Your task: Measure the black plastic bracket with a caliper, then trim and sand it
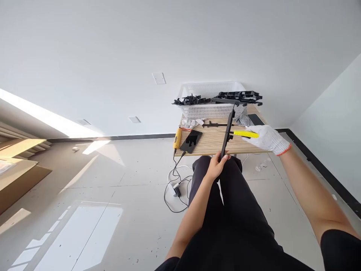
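Black strip, right of frame centre: left hand gripped its lower end; right hand, gloved, held the yellow tool, which, by slipping, could have injured the bare left hand

Barrier at rear: white basket

Matt plastic strip, glossy screen, wood-grained tabletop

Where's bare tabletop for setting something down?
Striped wooden tabletop is bare between the black rectangular device and the long black bar, and below the yellow-handled tool. Crowded: the white plastic basket, heaped with black parts.
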### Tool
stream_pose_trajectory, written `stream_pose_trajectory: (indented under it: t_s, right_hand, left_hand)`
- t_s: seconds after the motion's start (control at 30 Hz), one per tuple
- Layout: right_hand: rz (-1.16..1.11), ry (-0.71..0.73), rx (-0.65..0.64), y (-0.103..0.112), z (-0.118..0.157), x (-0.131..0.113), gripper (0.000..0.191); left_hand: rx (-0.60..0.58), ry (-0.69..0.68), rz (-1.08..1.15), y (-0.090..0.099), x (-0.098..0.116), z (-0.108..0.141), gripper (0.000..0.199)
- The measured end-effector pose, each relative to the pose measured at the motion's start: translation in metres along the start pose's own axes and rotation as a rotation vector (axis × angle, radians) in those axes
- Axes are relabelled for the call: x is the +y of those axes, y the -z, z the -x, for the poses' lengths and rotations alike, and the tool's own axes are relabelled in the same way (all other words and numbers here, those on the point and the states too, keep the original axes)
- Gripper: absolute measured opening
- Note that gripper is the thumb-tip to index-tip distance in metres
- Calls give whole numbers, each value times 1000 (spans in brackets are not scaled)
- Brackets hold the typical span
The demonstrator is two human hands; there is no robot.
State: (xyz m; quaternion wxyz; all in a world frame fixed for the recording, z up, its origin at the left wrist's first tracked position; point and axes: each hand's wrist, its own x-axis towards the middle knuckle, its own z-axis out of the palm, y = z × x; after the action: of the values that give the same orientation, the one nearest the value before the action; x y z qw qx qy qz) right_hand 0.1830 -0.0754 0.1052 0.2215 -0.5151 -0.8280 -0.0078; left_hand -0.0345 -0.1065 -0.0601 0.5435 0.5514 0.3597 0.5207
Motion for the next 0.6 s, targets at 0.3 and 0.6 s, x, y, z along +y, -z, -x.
stream_pose_trajectory:
  t_s: [0.3, 0.6]
  right_hand:
    - [-141, -67, 190, -3, 29, 35, 31]
    - [30, -317, 258, 28, 85, 64, 25]
  left_hand:
    - [-184, -80, -345, -17, 98, -69, 48]
    - [-73, -335, -617, -96, 117, -100, 41]
